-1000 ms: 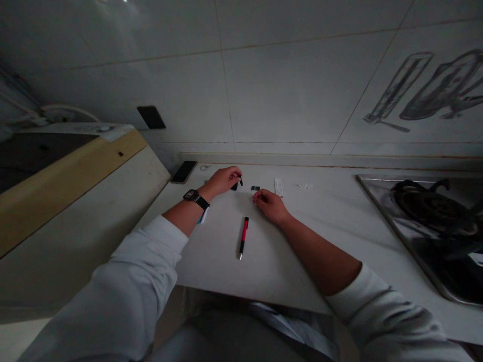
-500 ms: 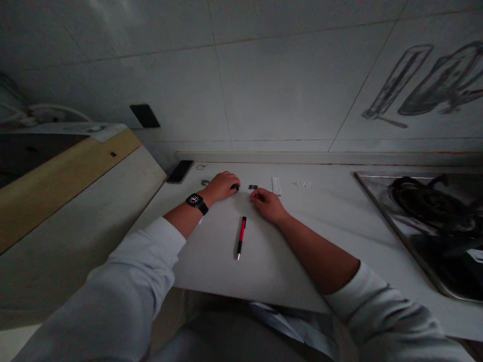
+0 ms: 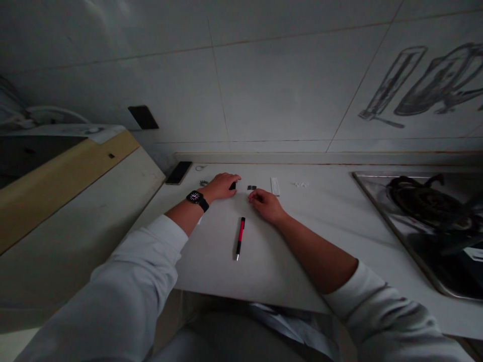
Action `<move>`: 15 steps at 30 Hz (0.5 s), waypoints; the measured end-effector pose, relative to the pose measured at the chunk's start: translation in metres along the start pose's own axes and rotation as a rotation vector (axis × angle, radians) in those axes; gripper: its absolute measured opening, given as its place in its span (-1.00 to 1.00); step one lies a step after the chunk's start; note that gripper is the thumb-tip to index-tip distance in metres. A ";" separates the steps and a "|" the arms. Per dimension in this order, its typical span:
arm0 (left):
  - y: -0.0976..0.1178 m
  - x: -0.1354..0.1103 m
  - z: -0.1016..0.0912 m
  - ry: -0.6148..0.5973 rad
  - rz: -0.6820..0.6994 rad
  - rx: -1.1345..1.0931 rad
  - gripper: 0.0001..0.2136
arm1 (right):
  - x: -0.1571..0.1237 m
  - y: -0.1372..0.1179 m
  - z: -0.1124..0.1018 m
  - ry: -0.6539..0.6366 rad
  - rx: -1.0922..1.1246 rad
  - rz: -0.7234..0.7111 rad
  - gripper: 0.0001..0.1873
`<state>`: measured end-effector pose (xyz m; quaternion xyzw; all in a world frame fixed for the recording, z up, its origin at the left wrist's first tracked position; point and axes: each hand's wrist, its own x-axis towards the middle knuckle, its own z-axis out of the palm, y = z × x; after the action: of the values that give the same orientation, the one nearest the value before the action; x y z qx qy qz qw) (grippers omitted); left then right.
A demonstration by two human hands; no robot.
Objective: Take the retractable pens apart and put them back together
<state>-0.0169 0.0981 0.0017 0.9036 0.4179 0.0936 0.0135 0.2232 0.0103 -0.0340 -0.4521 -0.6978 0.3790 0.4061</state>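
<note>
Loosely, left hand (image 3: 222,185) draped over black piece (image 3: 233,186), grip unclear, right hand (image 3: 264,205) half-curled, empty

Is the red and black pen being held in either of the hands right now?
No, the red and black pen lies on the white countertop, apart from the left hand and the right hand.

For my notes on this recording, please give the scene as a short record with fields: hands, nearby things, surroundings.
left hand: flat on the counter, fingertips on a small black piece; watch on wrist
right hand: curled, resting close to a small dark chip
pen: red and black, lying between the forearms
phone: back left of counter
stove: far right
</note>
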 end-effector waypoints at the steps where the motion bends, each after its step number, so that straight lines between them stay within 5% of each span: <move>1: 0.000 -0.001 -0.001 0.000 -0.001 -0.004 -0.50 | 0.000 0.000 0.000 -0.002 -0.001 -0.001 -0.82; 9: 0.023 -0.017 -0.034 0.167 -0.037 -0.131 -0.53 | -0.007 -0.008 -0.002 -0.051 -0.122 -0.073 -0.82; 15: 0.067 -0.025 -0.040 0.385 -0.198 -0.589 -0.65 | -0.030 -0.036 -0.001 -0.307 -0.341 -0.290 -0.75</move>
<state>0.0103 0.0332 0.0437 0.7820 0.4534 0.3764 0.2031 0.2207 -0.0290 -0.0079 -0.3465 -0.8626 0.2580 0.2634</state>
